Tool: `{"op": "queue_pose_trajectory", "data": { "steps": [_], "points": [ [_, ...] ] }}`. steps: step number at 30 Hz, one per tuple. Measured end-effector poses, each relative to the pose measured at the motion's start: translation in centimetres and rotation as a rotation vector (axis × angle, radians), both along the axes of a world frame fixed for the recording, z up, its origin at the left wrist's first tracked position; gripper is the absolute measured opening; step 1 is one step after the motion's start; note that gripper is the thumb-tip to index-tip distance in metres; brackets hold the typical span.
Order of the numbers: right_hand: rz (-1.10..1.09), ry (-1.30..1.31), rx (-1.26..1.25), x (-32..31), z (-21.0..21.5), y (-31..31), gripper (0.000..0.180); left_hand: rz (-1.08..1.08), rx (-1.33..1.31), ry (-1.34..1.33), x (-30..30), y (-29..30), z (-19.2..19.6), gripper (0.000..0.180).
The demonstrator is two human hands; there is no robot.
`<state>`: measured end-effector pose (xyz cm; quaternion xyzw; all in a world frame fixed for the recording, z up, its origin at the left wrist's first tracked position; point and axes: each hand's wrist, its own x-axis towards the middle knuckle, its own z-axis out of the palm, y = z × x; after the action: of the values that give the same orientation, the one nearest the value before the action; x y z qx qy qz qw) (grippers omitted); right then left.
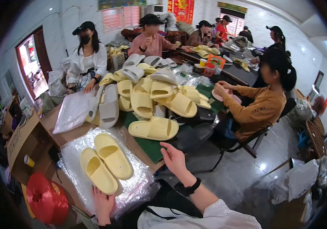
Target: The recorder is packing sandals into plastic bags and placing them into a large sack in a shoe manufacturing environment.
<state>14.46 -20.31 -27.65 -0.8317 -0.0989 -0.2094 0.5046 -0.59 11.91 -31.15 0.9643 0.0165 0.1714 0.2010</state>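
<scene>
A pair of pale yellow slide slippers (pixel 106 162) lies side by side on a stack of clear plastic bags (pixel 70 150) in front of me. My left hand (pixel 102 203) rests at the stack's near edge, fingers stretched out beside the near end of the left slipper. Raised at the table's edge, my right hand (pixel 173 158) has its fingers apart and holds nothing. Just beyond it, a single yellow slipper (pixel 154 128) lies on its side on a green mat (pixel 145 147). Past that rises a heap of yellow slippers (pixel 143 100) mixed with grey slippers (pixel 109 107).
A red roll of plastic twine (pixel 47 198) and an open cardboard box (pixel 31 143) stand at the left. Dark slippers (pixel 195 136) lie at the right table edge. Co-workers sit around the table, one in an orange-brown top (pixel 257 108) handling a pink slipper.
</scene>
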Motion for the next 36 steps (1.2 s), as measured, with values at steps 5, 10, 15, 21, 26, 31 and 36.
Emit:
{"op": "queue_pose_trajectory", "data": {
  "steps": [5,10,15,21,26,31,36],
  "points": [
    [-0.18,-0.214,0.194,1.9,2.3,-2.3,0.022,-0.03,-0.006,-0.024,-0.3,0.1,-0.4,0.045],
    [0.061,-0.004,0.159,1.1,0.9,1.3,0.019,-0.022,-0.008,-0.043,-0.2,0.8,-0.9,0.046],
    [0.448,-0.159,-0.085,-0.5,1.2,10.3,0.028,-0.033,0.049,0.011,0.2,0.5,-0.1,0.047],
    [0.71,0.022,-0.678,-0.8,4.4,17.2,0.047,-0.067,0.044,-0.002,-0.2,0.9,-1.2,0.05],
    [1.485,0.278,0.327,-5.8,10.3,11.4,0.03,-0.105,0.096,0.107,-0.8,3.0,-4.3,0.063],
    [2.641,-0.14,0.132,-9.3,14.7,6.0,0.035,-0.004,0.041,-0.023,-0.4,0.8,-0.1,0.044],
    [1.301,0.326,0.205,-4.8,10.9,8.5,0.028,-0.056,0.062,-0.033,0.5,0.7,0.1,0.049]
  ]
}}
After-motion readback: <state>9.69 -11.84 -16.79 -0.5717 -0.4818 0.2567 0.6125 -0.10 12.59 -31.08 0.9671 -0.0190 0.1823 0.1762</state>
